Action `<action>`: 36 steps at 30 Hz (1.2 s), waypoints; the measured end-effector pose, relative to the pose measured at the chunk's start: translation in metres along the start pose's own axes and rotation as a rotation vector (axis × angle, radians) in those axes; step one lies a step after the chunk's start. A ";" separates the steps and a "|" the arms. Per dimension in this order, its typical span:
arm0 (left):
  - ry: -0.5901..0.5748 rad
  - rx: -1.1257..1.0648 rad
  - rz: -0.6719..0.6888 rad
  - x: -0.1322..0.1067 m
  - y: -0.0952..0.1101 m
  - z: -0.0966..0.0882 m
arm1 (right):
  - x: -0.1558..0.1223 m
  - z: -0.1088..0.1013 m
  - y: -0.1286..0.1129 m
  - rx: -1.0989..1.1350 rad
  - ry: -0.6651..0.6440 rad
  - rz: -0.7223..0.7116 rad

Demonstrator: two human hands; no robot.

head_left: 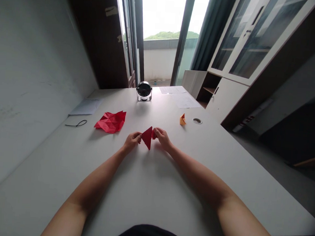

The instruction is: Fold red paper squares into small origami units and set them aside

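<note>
Between my hands is a small piece of folded red paper, its main face a triangle pointing left. My left hand pinches the triangle's left tip between thumb and fingers. On the other side, my right hand grips a narrower red part of the same paper, and its fingers hide some of it. The paper seems held just over the white table. Farther left lies a creased, partly unfolded sheet of red paper.
A small orange folded paper stands right of my hands, by a round cable hole. Behind are a small fan and paper sheets. At left lie a black cable tie and a pale stack of paper.
</note>
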State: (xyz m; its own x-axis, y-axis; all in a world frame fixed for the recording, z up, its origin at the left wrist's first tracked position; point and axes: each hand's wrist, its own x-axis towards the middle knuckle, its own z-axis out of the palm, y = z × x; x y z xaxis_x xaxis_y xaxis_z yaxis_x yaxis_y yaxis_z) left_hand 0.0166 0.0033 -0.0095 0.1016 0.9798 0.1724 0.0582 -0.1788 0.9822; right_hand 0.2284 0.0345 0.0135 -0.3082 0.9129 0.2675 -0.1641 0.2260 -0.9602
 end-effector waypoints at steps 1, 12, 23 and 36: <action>0.004 -0.022 0.001 0.001 0.000 0.000 | -0.001 0.000 0.000 0.006 -0.024 0.001; 0.047 -0.100 -0.007 0.002 0.003 0.000 | -0.004 0.006 0.002 -0.035 -0.168 0.004; 0.027 -0.112 -0.021 0.001 0.008 0.000 | -0.002 0.006 0.010 0.017 -0.185 0.035; -0.026 -0.102 -0.028 0.000 0.008 0.001 | -0.004 0.007 0.003 0.008 -0.204 0.023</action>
State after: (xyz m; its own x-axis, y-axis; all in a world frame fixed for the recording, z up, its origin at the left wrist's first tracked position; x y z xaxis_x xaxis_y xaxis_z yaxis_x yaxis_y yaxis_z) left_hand 0.0176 0.0018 -0.0014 0.1271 0.9814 0.1439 -0.0401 -0.1399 0.9894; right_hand 0.2225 0.0287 0.0102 -0.4955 0.8297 0.2570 -0.1617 0.2025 -0.9658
